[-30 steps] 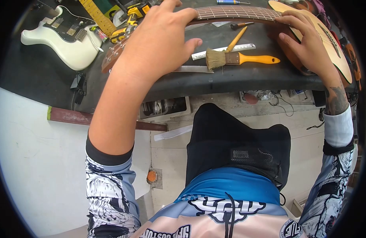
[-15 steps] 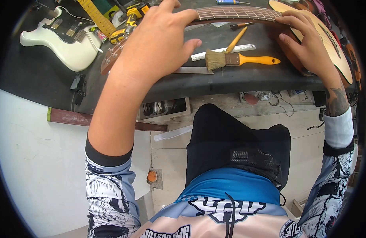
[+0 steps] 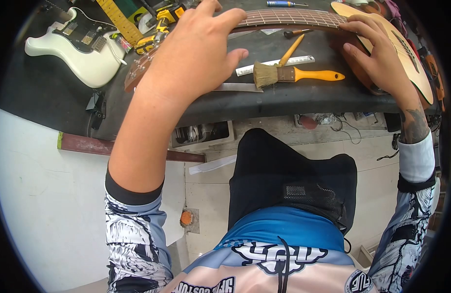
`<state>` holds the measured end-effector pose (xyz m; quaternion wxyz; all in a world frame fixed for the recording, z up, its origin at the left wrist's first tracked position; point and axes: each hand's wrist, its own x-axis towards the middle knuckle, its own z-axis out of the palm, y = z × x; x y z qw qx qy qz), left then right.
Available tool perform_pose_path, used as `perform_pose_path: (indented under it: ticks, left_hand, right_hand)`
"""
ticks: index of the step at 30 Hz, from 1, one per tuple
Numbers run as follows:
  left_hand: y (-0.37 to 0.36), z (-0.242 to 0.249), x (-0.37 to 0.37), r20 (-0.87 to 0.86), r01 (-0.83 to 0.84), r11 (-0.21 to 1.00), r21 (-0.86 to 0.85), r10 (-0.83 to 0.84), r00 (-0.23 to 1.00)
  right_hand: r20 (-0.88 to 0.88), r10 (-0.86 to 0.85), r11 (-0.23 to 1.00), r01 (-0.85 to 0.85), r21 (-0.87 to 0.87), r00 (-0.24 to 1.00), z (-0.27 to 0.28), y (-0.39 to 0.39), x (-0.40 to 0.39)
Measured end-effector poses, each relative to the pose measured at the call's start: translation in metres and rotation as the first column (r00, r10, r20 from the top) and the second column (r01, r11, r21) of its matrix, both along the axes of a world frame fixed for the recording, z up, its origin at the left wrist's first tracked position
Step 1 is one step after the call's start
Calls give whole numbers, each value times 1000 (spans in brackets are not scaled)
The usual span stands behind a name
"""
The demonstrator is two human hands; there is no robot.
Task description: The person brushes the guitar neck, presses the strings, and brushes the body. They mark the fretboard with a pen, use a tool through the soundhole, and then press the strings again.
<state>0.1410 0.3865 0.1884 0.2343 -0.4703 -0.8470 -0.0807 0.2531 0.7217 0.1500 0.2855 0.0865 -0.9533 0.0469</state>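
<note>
An acoustic guitar [image 3: 414,73] with a pale top lies across the bench, its fretted neck [image 3: 293,18] running left along the far side. My left hand [image 3: 206,44] is over the neck near the headstock [image 3: 137,68], fingers spread and thumb held apart; its far fingertips are cut off by the frame. My right hand [image 3: 377,51] rests its stretched fingers where the neck meets the body, its thumb apart. Between my hands lie a yellow-handled brush [image 3: 315,74], a steel ruler [image 3: 301,59], a slim yellow-handled tool [image 3: 292,49] and a flat metal strip [image 3: 237,87].
A white electric guitar [image 3: 74,49] lies on the dark bench [image 3: 196,112] at the left, near a loose maple neck [image 3: 119,22] and a yellow power tool [image 3: 162,24]. A blue screwdriver [image 3: 281,3] lies at the back. Below the bench are a bin [image 3: 206,139] and cables.
</note>
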Motion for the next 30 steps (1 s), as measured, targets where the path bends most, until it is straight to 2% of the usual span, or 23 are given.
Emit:
perform_pose_path:
  ticks: [3,6,9,12,15,18,21,23,26,27,28,30]
  left_hand:
    - [-2,-3,-6,-117,2,998,-60,-9,993]
    - [2,2,3,69,-2,999,39,-1,998]
    - [-5,-7,-12,-99,39,999,-36,-43,994]
    - [1,-4,-7,-30,29,999,26,-29,999]
    - [0,3,-4,5,9,997,-73,-9,1000]
    - [9,6,6,109,-6,999,43,1,994]
    - [2,3,-6,33,2,996,-86,1,999]
    - [8,4,2,17,-22,997,-69,24,1000]
    - [2,-5,9,-96,-37,999,-19,35,995]
    - [-2,-9,10,-137,-56,998,11,57,989]
    - [-5,-14,11,-177,-76,996,43,83,981]
    - [-9,-25,8,-185,-52,997,64,64,981]
  right_hand:
    - [-2,1,1000,-1,0,1000,1,-1,0]
    - [-27,22,1000,-22,-16,999,-1,-3,0]
    - [-41,10,1000,-11,-18,999,2,-7,1]
    - [-79,61,998,-61,3,995,3,-6,-1]
    - [-120,36,999,-40,-33,992,-6,1,-3]
    - [-148,18,999,-23,-34,989,-7,-3,-2]
    - [-226,30,999,-34,-14,974,-13,1,-3]
    - [-229,9,1000,-5,18,973,-13,2,0]
    - [-254,-26,988,-13,-151,967,-7,12,19]
    - [-350,-54,990,5,-139,935,-6,19,29]
    - [-352,-154,984,109,-144,923,-6,24,41]
    - [-404,-233,969,175,-176,885,-13,30,63]
